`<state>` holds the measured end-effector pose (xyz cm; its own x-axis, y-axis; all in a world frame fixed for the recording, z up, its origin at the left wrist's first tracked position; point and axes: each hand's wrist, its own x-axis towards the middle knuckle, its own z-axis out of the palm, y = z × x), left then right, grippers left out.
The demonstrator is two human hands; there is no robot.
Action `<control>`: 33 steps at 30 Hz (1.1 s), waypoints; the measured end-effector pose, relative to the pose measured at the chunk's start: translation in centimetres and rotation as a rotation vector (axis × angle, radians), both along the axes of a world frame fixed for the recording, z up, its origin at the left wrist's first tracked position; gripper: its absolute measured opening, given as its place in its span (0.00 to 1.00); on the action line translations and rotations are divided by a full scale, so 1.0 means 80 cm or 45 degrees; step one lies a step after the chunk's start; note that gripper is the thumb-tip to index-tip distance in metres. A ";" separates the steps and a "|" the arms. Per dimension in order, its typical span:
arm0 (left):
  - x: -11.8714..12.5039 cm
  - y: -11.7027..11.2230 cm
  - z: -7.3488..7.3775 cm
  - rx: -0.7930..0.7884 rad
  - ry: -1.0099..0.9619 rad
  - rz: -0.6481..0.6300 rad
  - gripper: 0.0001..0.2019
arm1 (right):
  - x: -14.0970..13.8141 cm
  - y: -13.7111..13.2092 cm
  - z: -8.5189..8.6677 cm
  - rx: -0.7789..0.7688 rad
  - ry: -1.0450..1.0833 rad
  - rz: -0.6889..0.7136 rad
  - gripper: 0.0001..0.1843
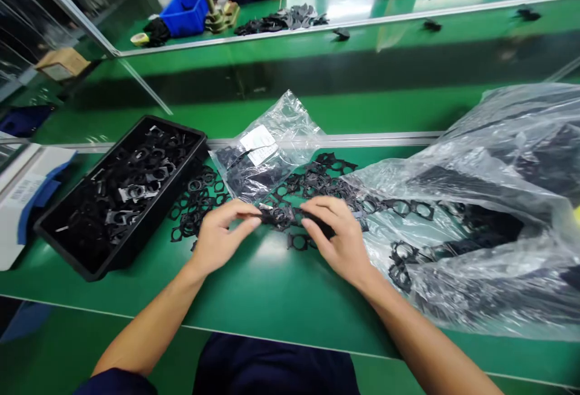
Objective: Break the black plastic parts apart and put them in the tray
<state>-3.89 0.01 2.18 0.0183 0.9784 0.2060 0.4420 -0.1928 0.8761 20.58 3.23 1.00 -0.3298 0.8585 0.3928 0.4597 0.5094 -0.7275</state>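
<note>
Your left hand pinches a black part just beyond its fingertips. Your right hand curls narrowly opposite — whether it grips, I cannot tell. Left of your left hand stands a black bin.

Black parts block ahead — nearer tabletop passable; bin left, large bag right.

A green workbench and parts bin suggest a factory.
</note>
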 end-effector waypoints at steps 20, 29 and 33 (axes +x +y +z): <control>-0.116 0.036 0.025 0.181 1.038 -0.086 0.08 | 0.008 0.024 -0.031 0.332 -0.487 -0.090 0.12; -0.099 0.039 -0.006 -0.039 1.119 -0.040 0.06 | 0.000 0.006 -0.018 0.327 -0.204 -0.054 0.11; -0.099 0.038 -0.005 -0.005 1.029 -0.006 0.07 | -0.005 -0.001 -0.017 0.161 -0.084 0.021 0.10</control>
<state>-11.79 3.04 1.77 0.1646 0.9786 0.1239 0.9381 -0.1941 0.2869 20.16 3.13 -0.37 -0.3722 0.7977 0.4745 0.4949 0.6031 -0.6256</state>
